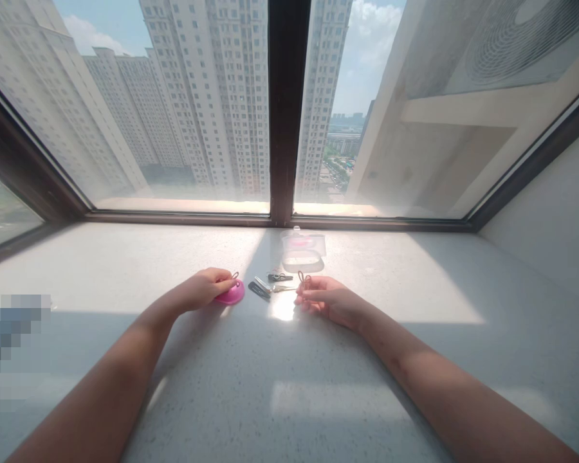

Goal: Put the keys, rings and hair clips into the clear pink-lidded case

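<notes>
My left hand (207, 287) is closed over a small pink rounded object (231, 294) on the pale stone sill (289, 373), pinching a thin loop at its top. My right hand (324, 297) lies to the right with fingers curled, pinching a small dark ring or loop (302, 278). Between the two hands lie a few small metal tools, among them a dark flat one (259, 290) and a dark clip-like piece (280, 277).
A small clear plastic box (303, 251) with something pink inside stands just behind the tools, near the window frame (284, 128). A white wall (554, 218) bounds the sill on the right. High-rise buildings show through the glass.
</notes>
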The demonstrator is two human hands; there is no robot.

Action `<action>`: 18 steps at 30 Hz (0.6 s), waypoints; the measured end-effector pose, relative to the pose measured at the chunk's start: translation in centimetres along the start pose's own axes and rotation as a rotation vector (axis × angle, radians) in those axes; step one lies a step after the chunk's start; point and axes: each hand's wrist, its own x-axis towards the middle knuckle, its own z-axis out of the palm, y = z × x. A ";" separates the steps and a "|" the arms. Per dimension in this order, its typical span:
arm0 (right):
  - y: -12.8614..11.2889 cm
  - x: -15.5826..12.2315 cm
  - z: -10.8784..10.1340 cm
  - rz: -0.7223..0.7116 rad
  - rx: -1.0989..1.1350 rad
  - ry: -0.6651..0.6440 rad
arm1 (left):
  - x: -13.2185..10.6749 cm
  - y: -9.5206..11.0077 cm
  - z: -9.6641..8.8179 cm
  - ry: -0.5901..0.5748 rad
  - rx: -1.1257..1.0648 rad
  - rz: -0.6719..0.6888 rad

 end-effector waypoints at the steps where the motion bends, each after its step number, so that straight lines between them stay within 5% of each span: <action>1: 0.0 0.0 0.0 0.000 -0.001 -0.003 | 0.0 -0.1 0.0 0.044 -0.025 -0.026; 5: 0.1 0.1 -0.1 -0.004 -0.001 -0.008 | 0.4 -0.5 0.6 0.200 -0.177 -0.077; 11: 0.1 0.0 0.1 -0.006 0.007 -0.014 | 2.2 -0.9 3.1 0.365 -0.708 -0.117; 18: 0.2 0.1 -0.1 -0.009 -0.001 -0.006 | 1.9 2.1 4.8 0.468 -1.021 -0.138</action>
